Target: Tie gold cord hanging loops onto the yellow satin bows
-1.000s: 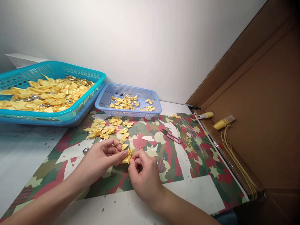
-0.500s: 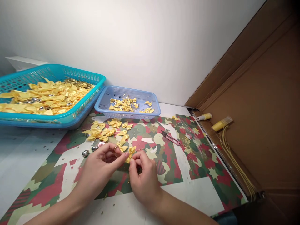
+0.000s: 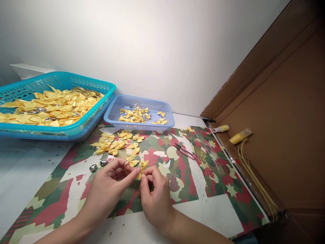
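Observation:
Both hands meet over the patterned mat (image 3: 203,183) near the table's front. My left hand (image 3: 109,186) pinches a small yellow ribbon bow (image 3: 142,166) between thumb and forefinger. My right hand (image 3: 153,196) is closed in a pinch right beside it, its fingertips on the bow and a thin gold cord loop (image 3: 152,164). Just beyond the hands lies a loose pile of yellow bows (image 3: 114,142), with two small silver pieces (image 3: 98,165) to the left of my left hand.
A large teal basket (image 3: 96,112) of yellow ribbon pieces stands at the back left. Beside it sits a small lilac basket (image 3: 142,126) holding several bows. Pink thread snips (image 3: 185,151) lie mid-mat. At the right, a cardboard wall (image 3: 279,118), yellow cords (image 3: 254,173) and two yellow spools (image 3: 238,135).
The hands stay together on the bow with small finger shifts. The view has dipped slightly, so everything sits a little lower in the picture.

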Available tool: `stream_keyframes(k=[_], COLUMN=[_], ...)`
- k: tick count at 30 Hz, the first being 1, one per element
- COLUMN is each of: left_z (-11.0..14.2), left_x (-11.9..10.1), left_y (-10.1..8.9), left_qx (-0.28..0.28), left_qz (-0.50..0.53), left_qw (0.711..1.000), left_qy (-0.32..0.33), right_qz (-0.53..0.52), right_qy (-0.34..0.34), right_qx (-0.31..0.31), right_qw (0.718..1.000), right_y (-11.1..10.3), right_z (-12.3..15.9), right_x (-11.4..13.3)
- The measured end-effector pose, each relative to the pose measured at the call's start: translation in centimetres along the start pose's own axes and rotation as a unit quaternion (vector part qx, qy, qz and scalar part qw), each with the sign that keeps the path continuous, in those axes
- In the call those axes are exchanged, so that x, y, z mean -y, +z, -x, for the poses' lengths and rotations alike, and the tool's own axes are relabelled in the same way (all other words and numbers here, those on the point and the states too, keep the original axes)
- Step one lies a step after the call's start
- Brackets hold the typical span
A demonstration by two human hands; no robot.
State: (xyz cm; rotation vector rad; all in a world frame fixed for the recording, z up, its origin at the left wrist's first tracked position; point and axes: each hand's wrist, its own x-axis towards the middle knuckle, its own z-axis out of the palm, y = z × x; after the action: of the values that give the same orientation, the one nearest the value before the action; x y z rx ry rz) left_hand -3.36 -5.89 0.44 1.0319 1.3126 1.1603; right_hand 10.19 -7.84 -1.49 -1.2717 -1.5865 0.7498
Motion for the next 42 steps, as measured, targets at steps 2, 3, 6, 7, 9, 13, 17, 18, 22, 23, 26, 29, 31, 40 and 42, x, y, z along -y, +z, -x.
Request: stream_keyframes(k=[2,3,6,7,9,13,17,18,22,23,26,29,31,40,42], left_z=[0.0,0.0,0.0,0.0,0.0,0.0,0.0,0.0,-0.2,-0.2,-0.2,-0.3,-0.3,-0.4,-0.5], left_x=[0.0,0.0,-0.1,-0.1,-0.2,-0.3,-0.3,-0.4,-0.9,-1.0,-1.2,-1.2,-1.2,-1.3,-1.4], left_y=[0.0,0.0,0.2,0.2,0.3,0.3,0.2,0.2,0.2,0.3,0.3,0.2,0.1,0.1,0.1], left_qx=[-0.001,-0.001,0.001,0.003,0.005,0.012,0.047,0.067,0.132,0.132,0.105,0.058,0.044,0.066,0.066], left_qz=[0.006,0.009,0.014,0.015,0.016,0.014,0.005,0.003,0.0,0.003,0.009,0.005,0.002,0.009,0.009], left_qw=[1.0,1.0,1.0,1.0,1.0,1.0,0.999,0.998,0.991,0.991,0.994,0.998,0.998,0.996,0.997], left_qy=[0.001,0.0,-0.004,-0.004,-0.003,0.006,0.017,0.011,-0.013,-0.014,-0.025,-0.035,-0.034,-0.057,-0.051], right_qz=[-0.004,-0.005,-0.012,-0.016,-0.024,-0.044,-0.095,-0.106,-0.111,-0.109,-0.087,-0.045,-0.027,0.024,0.05], right_qy=[0.007,0.012,0.022,0.024,0.03,0.037,0.035,0.037,0.036,0.033,0.023,0.024,0.025,-0.019,-0.045], right_qx=[0.004,0.006,0.01,0.011,0.015,0.016,0.004,0.003,-0.002,-0.006,-0.013,-0.021,-0.023,-0.033,-0.044], right_qw=[1.0,1.0,1.0,1.0,0.999,0.998,0.995,0.994,0.993,0.993,0.996,0.998,0.999,0.999,0.997], right_y=[0.0,0.0,0.0,0.0,0.0,-0.1,-0.4,-0.5,-0.7,-0.7,-0.8,-0.9,-1.0,-0.9,-0.8], right_z=[0.1,0.1,0.1,0.2,0.1,-0.1,-0.4,-0.5,-0.7,-0.7,-0.8,-0.8,-0.9,-1.0,-0.9], right_x=[0.0,0.0,-0.1,-0.1,0.0,0.1,0.3,0.4,0.4,0.5,0.5,0.3,0.2,0.0,-0.1])
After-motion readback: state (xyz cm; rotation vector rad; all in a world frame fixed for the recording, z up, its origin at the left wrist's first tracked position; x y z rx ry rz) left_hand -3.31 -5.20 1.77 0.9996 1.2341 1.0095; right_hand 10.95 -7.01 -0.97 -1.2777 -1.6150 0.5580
